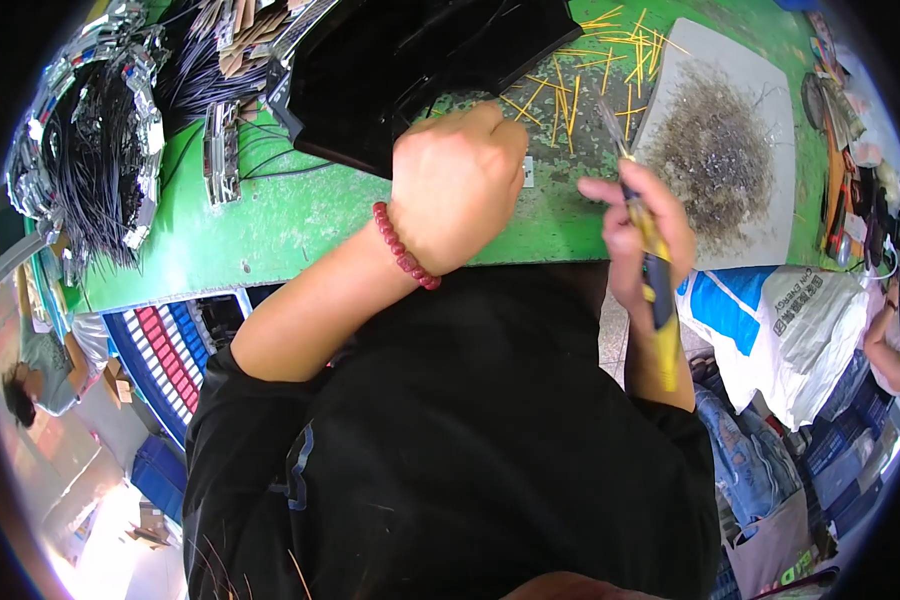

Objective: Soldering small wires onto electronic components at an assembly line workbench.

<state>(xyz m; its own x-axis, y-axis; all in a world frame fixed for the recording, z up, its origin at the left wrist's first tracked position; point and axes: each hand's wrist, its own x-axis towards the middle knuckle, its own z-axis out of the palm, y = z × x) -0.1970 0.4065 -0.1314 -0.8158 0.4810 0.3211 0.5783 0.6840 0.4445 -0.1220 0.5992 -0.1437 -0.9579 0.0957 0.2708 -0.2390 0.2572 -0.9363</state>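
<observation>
My left hand (460, 180), with a dark red bead bracelet at the wrist, is closed beside the lower edge of a glossy black panel (410, 70). Its fingers curl away under the hand, so what they hold is hidden. A small white piece (528, 172) shows just right of its knuckles. In my right hand (655, 225) is a slim tool with a yellow-and-black handle (660, 290). The tool's narrow metal tip points up and away, over the green table; motion blurs it, and its exact kind is unclear.
Thin yellow sticks (573, 110) lie scattered on the green table (270, 235). At right, a pale board (690, 60) bears a heap of fine clippings (720, 150). Bundled black cables with metal strips (90, 150) fill the far left. White sacks (800, 330) stand below right; other people are at both sides.
</observation>
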